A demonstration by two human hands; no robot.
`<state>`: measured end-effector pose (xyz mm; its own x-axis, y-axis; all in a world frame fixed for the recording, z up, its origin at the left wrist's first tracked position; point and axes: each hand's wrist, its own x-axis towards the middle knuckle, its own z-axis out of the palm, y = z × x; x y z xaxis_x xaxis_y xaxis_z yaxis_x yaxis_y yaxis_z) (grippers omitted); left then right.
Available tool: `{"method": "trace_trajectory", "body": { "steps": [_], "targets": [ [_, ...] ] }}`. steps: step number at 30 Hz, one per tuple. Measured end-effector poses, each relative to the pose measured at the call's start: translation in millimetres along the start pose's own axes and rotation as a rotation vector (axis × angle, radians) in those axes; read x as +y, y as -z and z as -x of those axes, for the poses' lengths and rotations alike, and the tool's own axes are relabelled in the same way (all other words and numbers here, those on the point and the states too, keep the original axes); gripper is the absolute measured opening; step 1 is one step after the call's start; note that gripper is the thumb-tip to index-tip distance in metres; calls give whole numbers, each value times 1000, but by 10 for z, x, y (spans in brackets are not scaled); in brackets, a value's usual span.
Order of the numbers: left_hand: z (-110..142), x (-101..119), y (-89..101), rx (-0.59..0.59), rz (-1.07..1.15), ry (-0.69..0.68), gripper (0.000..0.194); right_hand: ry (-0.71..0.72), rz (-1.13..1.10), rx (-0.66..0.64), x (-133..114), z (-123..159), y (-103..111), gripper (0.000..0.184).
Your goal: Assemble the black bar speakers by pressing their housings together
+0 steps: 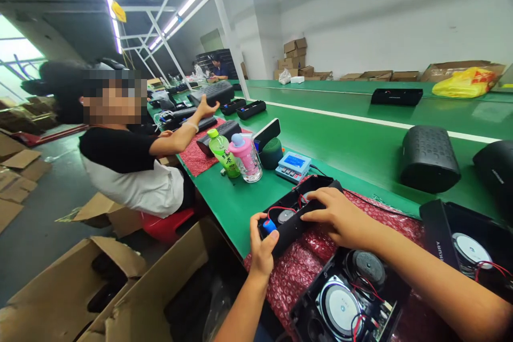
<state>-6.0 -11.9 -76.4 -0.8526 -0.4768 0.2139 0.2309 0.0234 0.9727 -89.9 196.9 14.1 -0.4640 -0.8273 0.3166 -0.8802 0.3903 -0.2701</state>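
My left hand (262,246) grips the near end of an open black speaker housing (295,214), thumb by a blue part inside it. My right hand (340,216) lies over the housing's top edge with fingers curled round it. Red wires run inside the housing. It rests on red bubble wrap (304,262) at the front edge of the green bench (348,139). A second open housing with round speaker drivers (344,304) lies just below my right forearm.
A seated co-worker (128,171) on my left reaches an arm toward black cases up the bench. A green bottle (222,152), pink cup (246,157), small blue-screen meter (294,165) and finished black speakers (428,157) stand on the bench. Open cardboard boxes (80,288) sit on the floor.
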Motion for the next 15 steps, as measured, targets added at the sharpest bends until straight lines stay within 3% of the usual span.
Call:
{"method": "trace_trajectory", "body": {
  "steps": [15],
  "targets": [
    [0, 15, -17, 36, 31, 23, 49, 16, 62, -59, -35, -15, 30, 53]
  ]
}}
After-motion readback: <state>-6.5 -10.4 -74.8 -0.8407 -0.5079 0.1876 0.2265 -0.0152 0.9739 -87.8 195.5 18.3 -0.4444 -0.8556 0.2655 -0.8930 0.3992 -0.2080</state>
